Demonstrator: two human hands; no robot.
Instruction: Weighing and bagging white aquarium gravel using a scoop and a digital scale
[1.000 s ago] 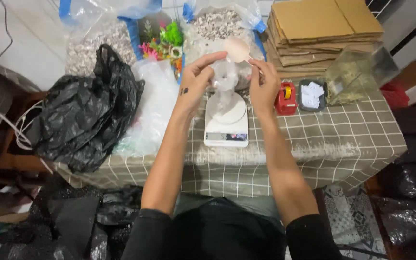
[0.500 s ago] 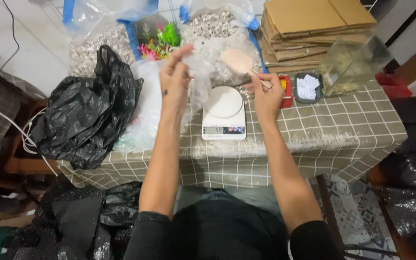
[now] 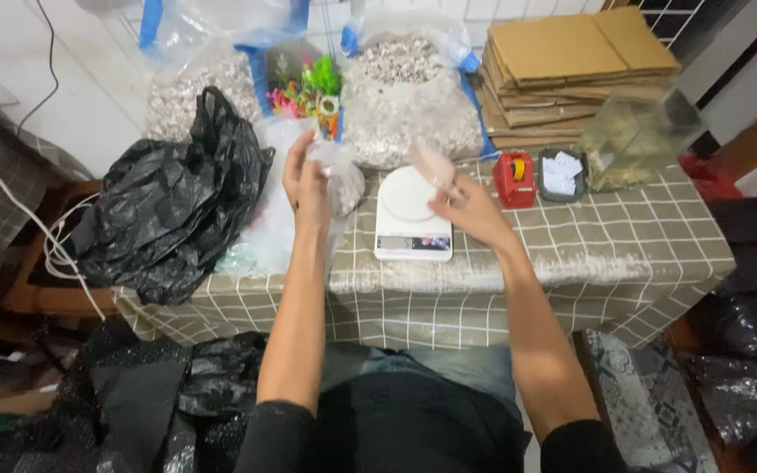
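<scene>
the person's left hand point(image 3: 310, 180) is raised over the left half of the table point(image 3: 624, 254), its fingers closed around the gathered top of a small clear bag point(image 3: 342, 180) holding pale bits, which hangs just left of the white kitchen scale point(image 3: 412, 215). the right hand point(image 3: 469, 208) hovers at the scale's right edge, fingers pinched on a blurred, pale pinkish scoop-like piece point(image 3: 433, 163) above the scale's round platform; what exactly it is cannot be told. the scale sits near the middle of the table, towards its front edge, on a brown checked cloth. along the back edge lie two large clear sacks of pale gravel point(image 3: 400, 96), with a cluster of bright plastic plants point(image 3: 308, 88) between them. a crumpled black plastic bag point(image 3: 168, 206) fills the table's left end, with loose clear plastic point(image 3: 265, 236) beside it. at the back right corner is a stack of flattened cardboard point(image 3: 562, 70). just right of the scale stand a red tape dispenser point(image 3: 516, 178) and a small dark tray of white slips point(image 3: 562, 173), then a clear bag of greenish matter point(image 3: 637, 140) near the right edge.
</scene>
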